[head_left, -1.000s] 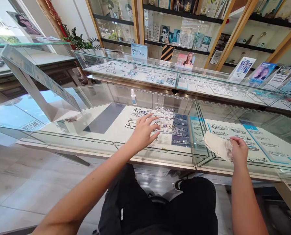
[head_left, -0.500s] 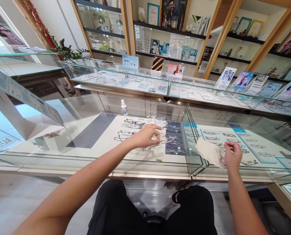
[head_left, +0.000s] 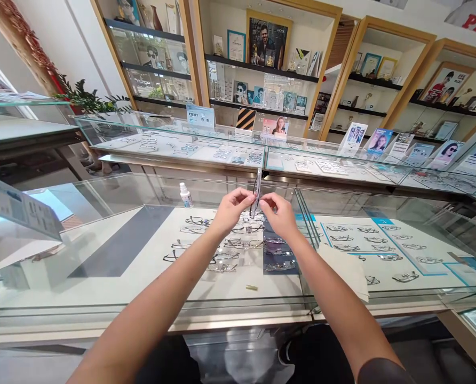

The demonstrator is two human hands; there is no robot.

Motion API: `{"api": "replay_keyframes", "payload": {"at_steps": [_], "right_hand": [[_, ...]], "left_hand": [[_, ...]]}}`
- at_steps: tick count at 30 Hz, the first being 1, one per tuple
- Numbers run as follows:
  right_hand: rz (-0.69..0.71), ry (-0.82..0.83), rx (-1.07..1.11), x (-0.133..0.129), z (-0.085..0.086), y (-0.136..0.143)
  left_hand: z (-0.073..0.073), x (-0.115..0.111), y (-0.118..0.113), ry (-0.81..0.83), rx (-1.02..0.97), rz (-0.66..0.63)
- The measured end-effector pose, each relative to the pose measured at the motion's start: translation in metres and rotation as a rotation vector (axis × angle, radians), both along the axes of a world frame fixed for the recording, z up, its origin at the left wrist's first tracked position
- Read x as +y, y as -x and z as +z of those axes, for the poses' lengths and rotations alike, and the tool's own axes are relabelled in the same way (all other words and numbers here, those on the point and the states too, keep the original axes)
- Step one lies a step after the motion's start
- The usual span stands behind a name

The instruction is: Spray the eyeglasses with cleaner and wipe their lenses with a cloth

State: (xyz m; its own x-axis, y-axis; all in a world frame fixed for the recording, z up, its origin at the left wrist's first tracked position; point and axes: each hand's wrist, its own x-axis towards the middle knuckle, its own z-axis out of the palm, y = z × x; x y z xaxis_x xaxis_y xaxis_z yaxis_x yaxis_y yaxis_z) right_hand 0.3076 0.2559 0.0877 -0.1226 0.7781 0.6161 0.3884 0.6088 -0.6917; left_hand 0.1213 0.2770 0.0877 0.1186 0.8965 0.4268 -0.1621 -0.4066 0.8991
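In front of me, a pair of eyeglasses (head_left: 258, 184) is held up on edge above the glass counter. My left hand (head_left: 230, 212) pinches it from the left, thumb and fingers closed on the frame. From the other side my right hand (head_left: 278, 214) grips it as well, its fingertips close to the left ones. Which part of the frame each hand has is too small to tell. Beneath both hands, several eyeglasses (head_left: 244, 244) are laid out in rows. A cream cloth (head_left: 344, 272) lies flat on the glass, partly behind my right forearm.
A white spray bottle (head_left: 185, 196) stands on the glass beyond my left hand. Within the counter to the right are more eyeglasses (head_left: 368, 230). A slanted display stand (head_left: 20, 205) is at the left. Another glass showcase (head_left: 206, 148) runs behind, with shelves further back.
My right hand has left the cream cloth and moved left to the eyeglasses. My left hand has lifted, and the eyeglasses are now upright between both hands. The view has tilted up.
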Motion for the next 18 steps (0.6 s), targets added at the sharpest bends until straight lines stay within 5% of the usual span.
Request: {"api": "replay_keyframes", "payload": {"at_steps": [8,18], "right_hand": [[0.069,0.087,0.118,0.012,-0.036,0.011],[0.059,0.128,0.105,0.005,-0.034,0.006]], "left_hand": [[-0.022,-0.001,0.001,0.015,-0.011,0.071],[-0.031,-0.002,0.002,0.025,0.047,0.061]]}}
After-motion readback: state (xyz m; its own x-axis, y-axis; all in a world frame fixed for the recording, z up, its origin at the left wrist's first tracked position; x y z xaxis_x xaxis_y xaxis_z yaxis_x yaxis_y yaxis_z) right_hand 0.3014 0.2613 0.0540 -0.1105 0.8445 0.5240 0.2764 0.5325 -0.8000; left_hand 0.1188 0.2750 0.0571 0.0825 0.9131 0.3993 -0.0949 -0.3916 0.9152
